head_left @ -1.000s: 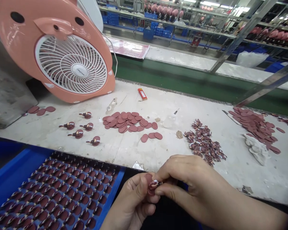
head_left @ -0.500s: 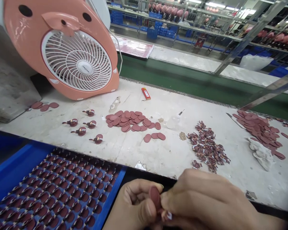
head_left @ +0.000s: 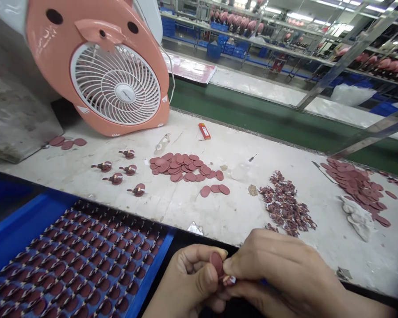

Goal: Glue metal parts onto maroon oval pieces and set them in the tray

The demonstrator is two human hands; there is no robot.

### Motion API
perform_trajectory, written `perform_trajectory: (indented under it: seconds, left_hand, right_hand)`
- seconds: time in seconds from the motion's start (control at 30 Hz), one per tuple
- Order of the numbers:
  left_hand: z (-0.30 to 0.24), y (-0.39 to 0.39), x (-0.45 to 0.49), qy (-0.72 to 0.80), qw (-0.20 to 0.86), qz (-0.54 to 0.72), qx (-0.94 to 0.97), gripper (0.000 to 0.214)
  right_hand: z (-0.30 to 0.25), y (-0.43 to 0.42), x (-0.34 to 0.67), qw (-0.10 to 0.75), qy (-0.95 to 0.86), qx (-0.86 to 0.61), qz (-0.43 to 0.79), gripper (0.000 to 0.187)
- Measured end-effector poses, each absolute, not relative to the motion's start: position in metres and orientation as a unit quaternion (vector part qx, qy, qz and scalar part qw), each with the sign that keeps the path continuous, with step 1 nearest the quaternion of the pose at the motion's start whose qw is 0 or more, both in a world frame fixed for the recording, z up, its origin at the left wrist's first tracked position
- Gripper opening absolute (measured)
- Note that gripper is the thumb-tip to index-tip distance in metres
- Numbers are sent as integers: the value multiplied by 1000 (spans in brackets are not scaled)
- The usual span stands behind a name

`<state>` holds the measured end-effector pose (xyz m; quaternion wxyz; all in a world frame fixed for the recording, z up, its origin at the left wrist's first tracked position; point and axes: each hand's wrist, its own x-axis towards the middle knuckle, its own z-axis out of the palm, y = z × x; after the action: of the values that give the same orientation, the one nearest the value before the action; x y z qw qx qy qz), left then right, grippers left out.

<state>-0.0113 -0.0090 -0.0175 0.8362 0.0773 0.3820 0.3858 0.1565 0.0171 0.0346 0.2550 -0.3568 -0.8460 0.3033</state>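
In the lower middle of the head view, my left hand (head_left: 189, 278) pinches a dark red oval disc (head_left: 216, 262) between thumb and fingers. My right hand (head_left: 275, 269) is closed against the disc's right edge, its fingertips at a small dark red piece with a white bit (head_left: 228, 280) under the disc. How that piece joins the disc is hidden by the fingers. Beyond the hands lies a heap of similar small knotted pieces (head_left: 287, 205). Loose oval discs (head_left: 182, 165) are spread in the middle of the bench. Several discs with small pieces attached (head_left: 115, 178) lie to the left.
A blue tray (head_left: 29, 216) at lower left holds rows of assembled discs. An orange fan (head_left: 119, 79) stands at the back left. The bench (head_left: 172, 212) also carries a red lighter (head_left: 204, 131), a disc pile (head_left: 354, 183) and a crumpled white cloth (head_left: 358, 216) at right.
The camera view has shifted slightly, so the fan and bench items sit a little further right. Both hands keep their hold, with the disc tilted slightly differently.
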Motion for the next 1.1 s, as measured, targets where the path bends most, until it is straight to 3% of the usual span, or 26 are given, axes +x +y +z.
perform_trajectory:
  seconds: [0.3, 0.47, 0.63, 0.9, 1.1]
  left_hand:
    - [-27, -7, -17, 361, 830, 419, 64, 30]
    - [-32, -5, -27, 368, 821, 437, 0, 32]
    - [-43, -4, -40, 344, 823, 451, -42, 31]
    - [-49, -4, -59, 275, 812, 514, -45, 20]
    - [-55, -3, -81, 252, 799, 545, -41, 22]
  right_hand:
    - [41, 27, 143, 219, -856, -349, 312, 13]
    - [48, 34, 144, 206, -857, -379, 280, 47]
    - [58, 52, 131, 148, -859, -375, 314, 17]
    - [65, 73, 83, 32, -879, -339, 334, 17]
    - [62, 85, 53, 32, -892, -292, 345, 13]
